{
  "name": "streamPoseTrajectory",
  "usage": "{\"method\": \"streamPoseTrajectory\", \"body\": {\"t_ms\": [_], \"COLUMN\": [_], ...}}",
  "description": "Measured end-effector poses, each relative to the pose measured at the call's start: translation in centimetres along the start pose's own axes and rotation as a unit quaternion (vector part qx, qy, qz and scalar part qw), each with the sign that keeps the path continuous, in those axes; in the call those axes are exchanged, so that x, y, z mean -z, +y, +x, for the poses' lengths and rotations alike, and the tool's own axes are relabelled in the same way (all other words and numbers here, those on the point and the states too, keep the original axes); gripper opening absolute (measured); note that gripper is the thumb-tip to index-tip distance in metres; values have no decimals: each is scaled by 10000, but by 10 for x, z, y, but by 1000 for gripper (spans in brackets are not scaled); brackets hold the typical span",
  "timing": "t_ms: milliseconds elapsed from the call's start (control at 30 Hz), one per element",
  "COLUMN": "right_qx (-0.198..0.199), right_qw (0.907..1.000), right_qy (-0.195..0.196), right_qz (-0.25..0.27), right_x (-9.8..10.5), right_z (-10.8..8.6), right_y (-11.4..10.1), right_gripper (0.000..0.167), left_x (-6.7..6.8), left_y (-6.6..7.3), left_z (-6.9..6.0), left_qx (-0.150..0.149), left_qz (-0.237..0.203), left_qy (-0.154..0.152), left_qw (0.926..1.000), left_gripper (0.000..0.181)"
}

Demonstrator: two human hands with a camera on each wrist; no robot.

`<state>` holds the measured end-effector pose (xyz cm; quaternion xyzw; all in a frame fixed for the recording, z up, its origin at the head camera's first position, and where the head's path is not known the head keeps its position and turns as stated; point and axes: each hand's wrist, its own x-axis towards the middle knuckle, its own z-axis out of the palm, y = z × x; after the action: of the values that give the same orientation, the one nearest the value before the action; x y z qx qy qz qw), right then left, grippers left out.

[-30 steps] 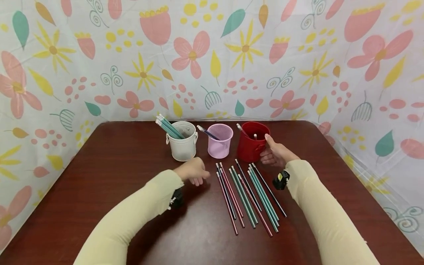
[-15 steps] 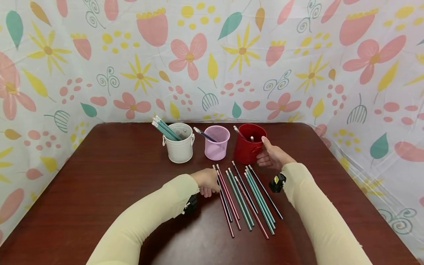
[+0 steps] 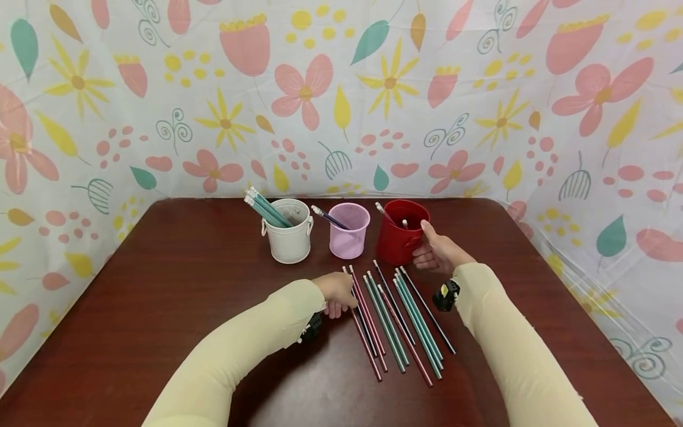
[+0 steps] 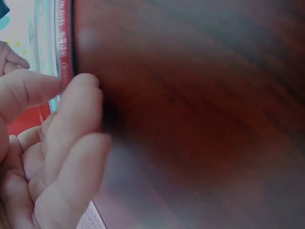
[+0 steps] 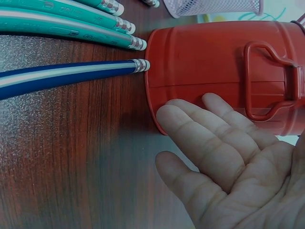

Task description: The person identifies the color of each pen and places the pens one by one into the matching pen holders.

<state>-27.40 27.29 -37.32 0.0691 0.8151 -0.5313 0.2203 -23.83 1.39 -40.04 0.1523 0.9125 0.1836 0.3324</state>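
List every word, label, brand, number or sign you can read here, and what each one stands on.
No text is clear enough to quote.
Red pencil, left wrist view: pale lettering, too blurred to read.
Teal pencils, right wrist view: faint marks, too blurred.
Yellow patch on the black right-wrist camera: too small to tell.
Red bucket: no lettering visible.

A glossy, reddish-brown wood-grained table (image 3: 160, 284) with rounded far corners carries, side by side near its far edge, a round white bucket (image 3: 290, 244) with side handles, a lilac mesh cup (image 3: 348, 244) and a round red bucket (image 3: 393, 244) with a side handle. Nearer, to the right of the middle, loose dark red pencils (image 3: 404, 335), dark blue pencils (image 3: 428, 311), green pencils (image 3: 385, 324) and shiny teal pencils (image 3: 418, 328) lie roughly parallel, slanted, their white eraser ends toward the containers.
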Motion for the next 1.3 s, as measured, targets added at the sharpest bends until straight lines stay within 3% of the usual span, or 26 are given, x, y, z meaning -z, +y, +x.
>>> {"method": "streamPoseTrajectory", "body": {"t_ms": [200,600,733,833,933,1100,1200,1300], "right_qx": [-52,-23,-31,-46,-29,-48,-60,-45], "right_qw": [10000,10000,10000,10000,10000,10000,9999,9999], "right_qy": [14,-16,-19,-38,-27,-45,-82,-123], "right_qz": [7,-11,-1,1,19,-2,2,2], "right_x": [-2,-2,-2,-1,-1,0,0,1], "right_z": [0,1,2,2,3,3,4,4], "right_y": [0,-3,-2,-2,-2,-1,-1,0], "right_gripper": [91,94,93,94,94,92,92,93], "left_x": [0,4,6,11,18,36,49,62], "left_y": [-6,-12,-13,-14,-14,-10,-7,-3], "left_z": [-6,-6,-7,-9,-13,-26,-36,-47], "left_qx": [53,111,-8,-260,-703,-1467,-1975,-2455], "left_qz": [-124,-325,-275,-590,-1234,-2097,-2374,-2390], "left_qy": [-8,-24,-150,-257,-330,-490,-394,-97], "left_qw": [9999,9994,9995,9976,9893,9654,9503,9394], "left_gripper": [31,29,27,25,18,5,3,8]}}
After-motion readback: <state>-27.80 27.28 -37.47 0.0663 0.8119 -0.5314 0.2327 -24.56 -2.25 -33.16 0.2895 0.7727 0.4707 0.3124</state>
